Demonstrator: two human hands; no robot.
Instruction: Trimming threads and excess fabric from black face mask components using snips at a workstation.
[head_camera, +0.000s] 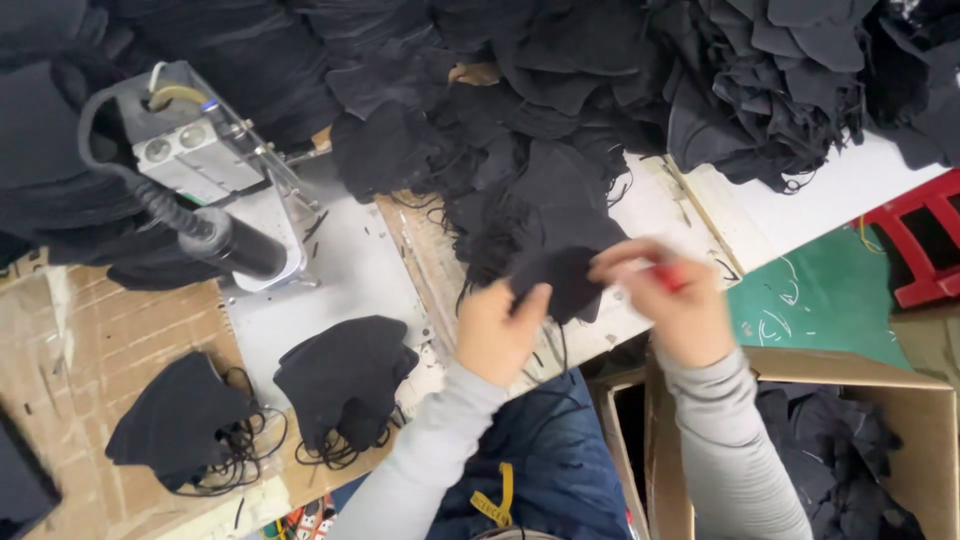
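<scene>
My left hand (498, 330) pinches the lower edge of a black fabric mask (560, 280) held just above the table edge. My right hand (668, 300) grips a small red-handled tool (668, 277) and also touches the right side of that mask. Thin black ear loops hang down from the mask toward my lap. Both sleeves are grey.
A large heap of black masks (560, 90) fills the back of the white table (350, 270). A grey machine (200, 160) with a black hose stands at left. Two stacks of masks (345, 385) lie near the front. A cardboard box (850, 440) with masks sits at right.
</scene>
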